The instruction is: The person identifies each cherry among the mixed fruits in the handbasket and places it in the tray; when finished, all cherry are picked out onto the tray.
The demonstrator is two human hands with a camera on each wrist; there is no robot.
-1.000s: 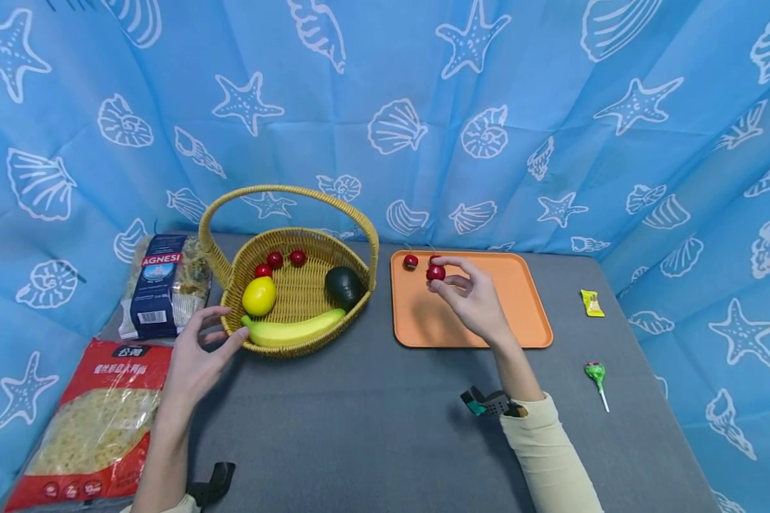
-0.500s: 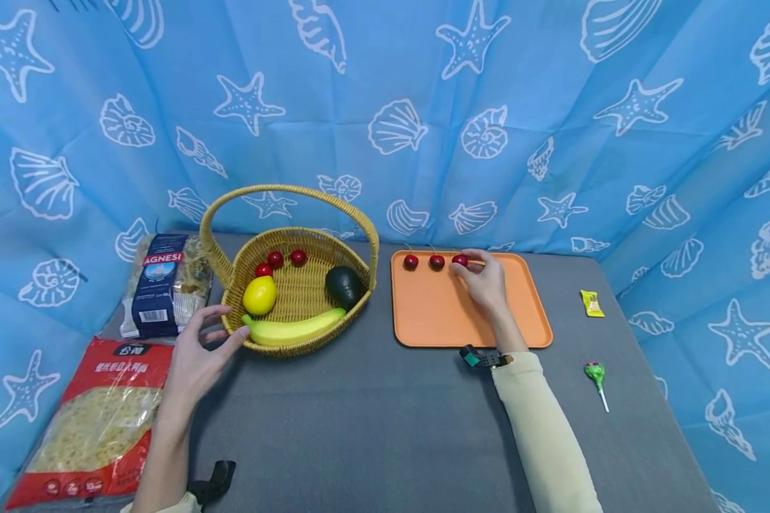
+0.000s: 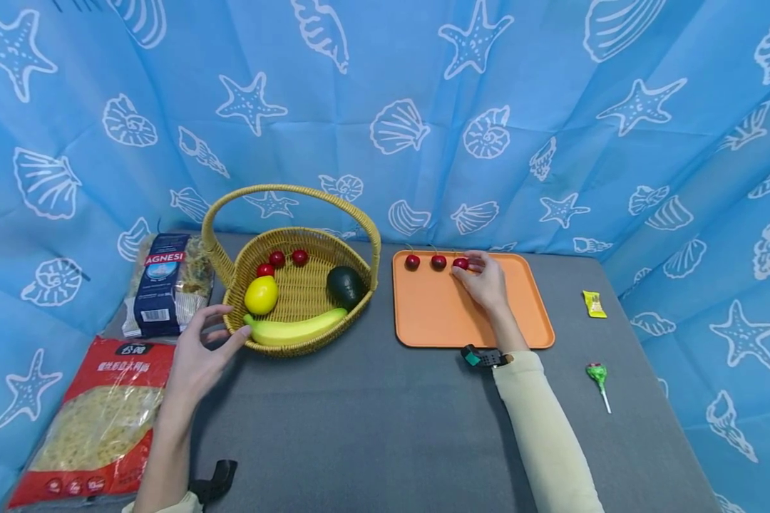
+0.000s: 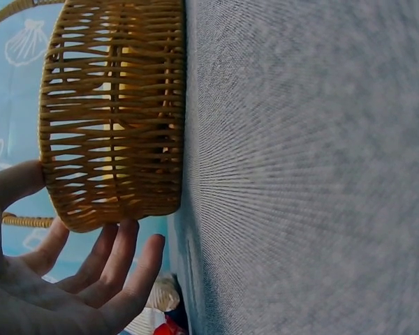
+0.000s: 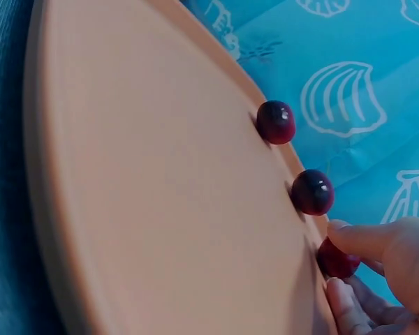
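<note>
A grey cloth-covered surface [image 3: 372, 420] carries everything. Directly on it: a wicker basket [image 3: 293, 281] just beyond the left hand [image 3: 195, 360], 2 pasta bags [image 3: 96, 420] to its left, an orange tray [image 3: 471, 328] under the right hand [image 3: 484, 285], and a yellow sachet [image 3: 593, 304] and lollipop [image 3: 597, 376] to its right.

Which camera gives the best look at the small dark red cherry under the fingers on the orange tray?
The right wrist view: the small dark red cherry fills it, right hand pinching it. The head view shows it tiny; the left wrist view misses it.
</note>
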